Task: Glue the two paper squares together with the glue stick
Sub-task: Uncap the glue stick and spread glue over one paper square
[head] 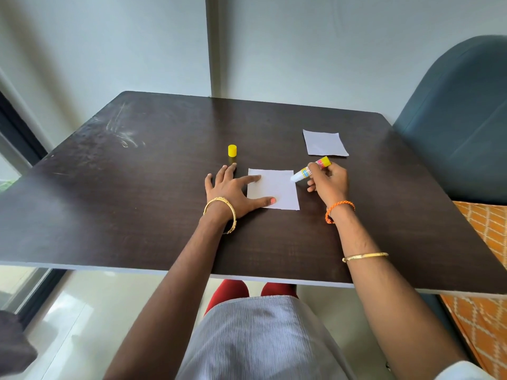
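Note:
A white paper square (277,192) lies flat on the dark table (137,187). My left hand (233,192) is spread flat, its forefinger and thumb pressing the square's left side. My right hand (330,182) grips an uncapped glue stick (310,169), tilted so its white tip touches the square's upper right edge. A second white paper square (325,143) lies farther back on the right, apart from the first. The glue stick's yellow cap (232,150) stands upright behind my left hand.
A blue-grey chair back (452,119) stands beyond the table's right edge, with an orange patterned cushion (482,242) below it. A wall runs behind the table. The table's near edge is just above my lap.

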